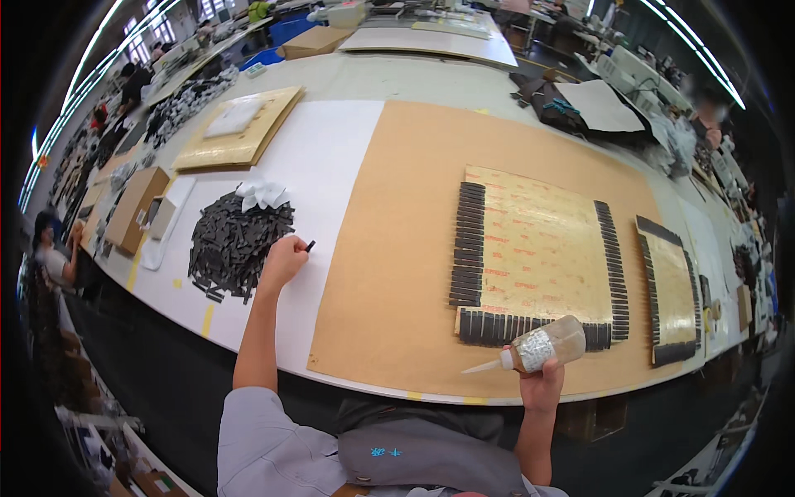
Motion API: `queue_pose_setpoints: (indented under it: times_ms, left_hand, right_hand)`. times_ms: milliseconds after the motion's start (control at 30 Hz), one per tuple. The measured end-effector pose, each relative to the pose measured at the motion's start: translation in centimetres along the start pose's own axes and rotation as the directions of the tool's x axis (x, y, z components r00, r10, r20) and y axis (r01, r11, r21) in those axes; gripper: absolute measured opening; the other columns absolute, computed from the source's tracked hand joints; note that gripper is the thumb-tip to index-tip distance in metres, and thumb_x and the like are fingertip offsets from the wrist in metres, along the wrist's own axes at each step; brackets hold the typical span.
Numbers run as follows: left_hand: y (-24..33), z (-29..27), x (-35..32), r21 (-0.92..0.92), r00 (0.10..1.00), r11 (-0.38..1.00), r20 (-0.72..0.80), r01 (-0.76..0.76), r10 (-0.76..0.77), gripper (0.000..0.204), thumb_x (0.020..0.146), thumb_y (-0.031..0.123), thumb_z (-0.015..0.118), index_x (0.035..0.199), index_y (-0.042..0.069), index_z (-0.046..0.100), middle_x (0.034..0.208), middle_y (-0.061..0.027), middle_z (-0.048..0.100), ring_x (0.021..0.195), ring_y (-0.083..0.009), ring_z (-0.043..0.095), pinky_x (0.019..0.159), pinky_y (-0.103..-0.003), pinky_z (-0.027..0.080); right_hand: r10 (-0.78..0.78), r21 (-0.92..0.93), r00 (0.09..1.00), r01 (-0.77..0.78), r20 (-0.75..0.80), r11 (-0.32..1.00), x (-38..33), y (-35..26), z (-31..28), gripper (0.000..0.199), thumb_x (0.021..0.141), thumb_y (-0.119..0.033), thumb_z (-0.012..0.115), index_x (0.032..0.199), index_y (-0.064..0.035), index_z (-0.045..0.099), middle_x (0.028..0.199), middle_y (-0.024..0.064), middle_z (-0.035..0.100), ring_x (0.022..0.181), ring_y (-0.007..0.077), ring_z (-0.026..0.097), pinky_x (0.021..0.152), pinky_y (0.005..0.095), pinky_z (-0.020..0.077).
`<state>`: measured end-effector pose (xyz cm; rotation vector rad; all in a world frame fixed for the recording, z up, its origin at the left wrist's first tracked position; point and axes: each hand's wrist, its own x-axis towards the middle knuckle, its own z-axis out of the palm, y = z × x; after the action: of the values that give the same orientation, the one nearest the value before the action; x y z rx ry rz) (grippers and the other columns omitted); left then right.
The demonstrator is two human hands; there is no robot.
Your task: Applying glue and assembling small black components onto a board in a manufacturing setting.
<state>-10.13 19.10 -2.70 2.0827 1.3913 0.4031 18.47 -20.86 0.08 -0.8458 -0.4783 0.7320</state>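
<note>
My left hand point(285, 262) is closed, pinching a small black strip point(310, 246) whose end sticks out past the fingers. It is just right of a heap of similar black strips point(236, 240) on white paper. A crumpled white piece point(263, 195) rests on the heap's far side. In my right hand point(543, 386), near the table's front edge, is a squeeze bottle point(553, 343) with a long pointed nozzle, tilted so that the nozzle points left. Behind the bottle lies a yellowish board point(538, 257) with black strips lined up along its left, right and near edges.
A smaller board point(667, 286) edged with black strips lies farther right. Brown paper point(397, 215) covers the table's middle. Stacked boards point(240, 132) and a cardboard box point(137, 210) stand at the left, dark fabric point(571, 108) at the far right. Another person point(55, 263) is at the left.
</note>
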Motion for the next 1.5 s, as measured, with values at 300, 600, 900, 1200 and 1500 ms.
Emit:
queue_pose_setpoints:
  times_ms: [300, 600, 900, 1200, 1500]
  left_hand:
    - [13.2, 4.5, -8.5, -0.697, 0.834, 0.692, 0.486, 0.188, 0.263, 0.016, 0.084, 0.009, 0.058, 0.096, 0.000, 0.061, 0.070, 0.0019, 0.053, 0.058, -0.0039, 0.045, 0.051, -0.019, 0.036]
    - [12.4, 7.2, -11.0, -0.699, 0.868, 0.700, 0.431, 0.147, 0.248, 0.010, 0.084, 0.008, 0.058, 0.087, -0.001, 0.063, 0.070, 0.0003, 0.052, 0.054, -0.0063, 0.044, 0.050, -0.021, 0.035]
    - [13.9, 8.3, -12.5, -0.876, 0.867, 0.413, 0.392, 0.249, 0.308, 0.012, 0.085, 0.001, 0.053, 0.095, -0.002, 0.057, 0.072, -0.0061, 0.054, 0.056, -0.0130, 0.053, 0.056, -0.027, 0.049]
    - [13.7, 8.4, -13.5, -0.792, 0.778, 0.515, 0.536, 0.327, 0.329, 0.012, 0.081, 0.001, 0.058, 0.092, -0.004, 0.061, 0.077, -0.0070, 0.060, 0.065, -0.0147, 0.059, 0.064, -0.028, 0.050]
    - [15.5, 9.8, -14.1, -0.643, 0.592, 0.681, 0.715, 0.349, 0.372, 0.016, 0.085, 0.014, 0.061, 0.089, -0.002, 0.064, 0.072, -0.0005, 0.058, 0.066, -0.0057, 0.050, 0.059, -0.021, 0.040]
  right_hand:
    - [-0.024, 0.021, 0.999, 0.024, -0.026, 0.999, 1.1, -1.4, 0.6, 0.067, 0.081, -0.044, 0.062, 0.126, -0.0007, 0.038, 0.115, 0.0115, 0.054, 0.104, 0.0282, 0.057, 0.091, 0.0494, 0.0462]
    - [0.037, 0.063, 0.997, -0.032, -0.071, 0.998, 1.4, -0.7, 0.3, 0.061, 0.082, -0.035, 0.065, 0.125, -0.0014, 0.038, 0.114, 0.0096, 0.054, 0.105, 0.0234, 0.056, 0.090, 0.0404, 0.0469]
    - [0.084, 0.121, 0.995, -0.076, -0.061, 0.990, 0.8, -1.4, 0.6, 0.057, 0.081, -0.029, 0.068, 0.123, -0.0033, 0.039, 0.111, 0.0061, 0.053, 0.103, 0.0168, 0.055, 0.084, 0.0330, 0.0493]
    - [0.090, 0.068, 0.992, -0.084, -0.090, 0.994, 1.2, -0.5, 0.8, 0.064, 0.078, -0.038, 0.069, 0.123, -0.0024, 0.040, 0.112, 0.0084, 0.055, 0.103, 0.0237, 0.056, 0.092, 0.0434, 0.0461]
    - [-0.011, -0.067, 0.992, 0.002, -0.129, 0.998, 1.1, -0.7, -0.3, 0.064, 0.084, -0.043, 0.059, 0.127, -0.0003, 0.038, 0.115, 0.0134, 0.055, 0.106, 0.0321, 0.056, 0.088, 0.0456, 0.0485]
